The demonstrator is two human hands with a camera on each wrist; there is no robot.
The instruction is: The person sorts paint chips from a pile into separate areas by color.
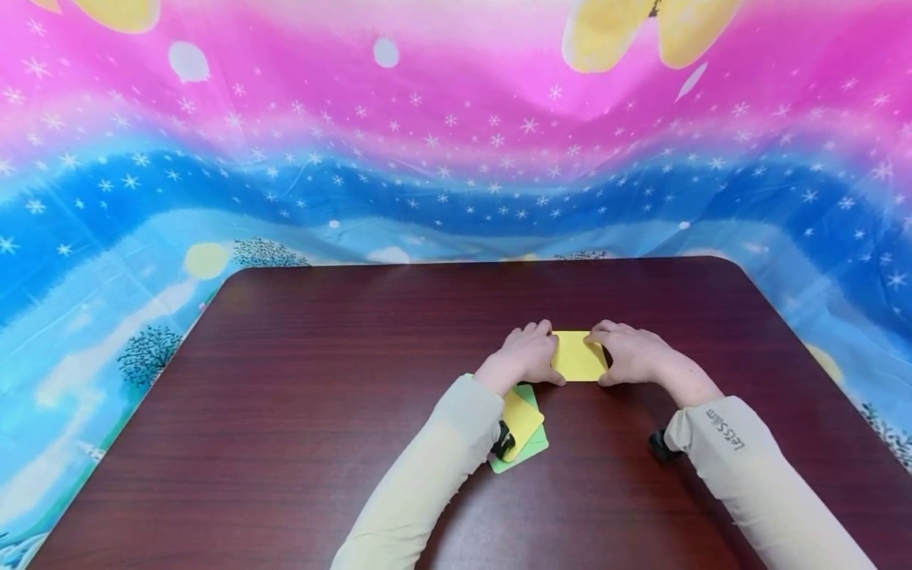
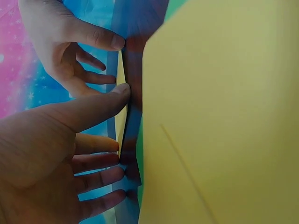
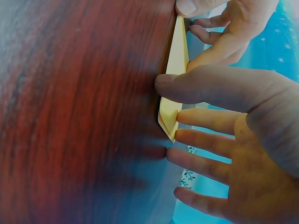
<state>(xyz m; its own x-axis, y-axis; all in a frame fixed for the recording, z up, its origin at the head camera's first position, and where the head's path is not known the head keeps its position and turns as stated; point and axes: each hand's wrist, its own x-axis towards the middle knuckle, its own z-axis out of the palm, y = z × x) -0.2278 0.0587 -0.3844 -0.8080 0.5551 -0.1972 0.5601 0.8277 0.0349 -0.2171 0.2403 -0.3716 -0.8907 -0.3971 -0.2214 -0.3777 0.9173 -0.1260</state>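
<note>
A yellow paper card (image 1: 579, 356) lies low over the table between both hands. Thumb at the near edge and fingers at the far one, my left hand (image 1: 529, 356) grips its left end. My right hand (image 1: 632, 355) holds the right end the same way, its outer fingers (image 3: 198, 163) spread beyond the card. From the right wrist view, the card's near corner looks like two thin layers. Under my left wrist lie another yellow card (image 1: 523, 423) and a green card (image 1: 536, 454), partly covered by the sleeve.
The dark red-brown wooden table (image 1: 342, 380) reaches back to a rounded far edge. Behind and beside it hangs a pink and blue cloth (image 1: 427, 158) with a snowflake print. Black straps (image 1: 663, 446) circle the wrists.
</note>
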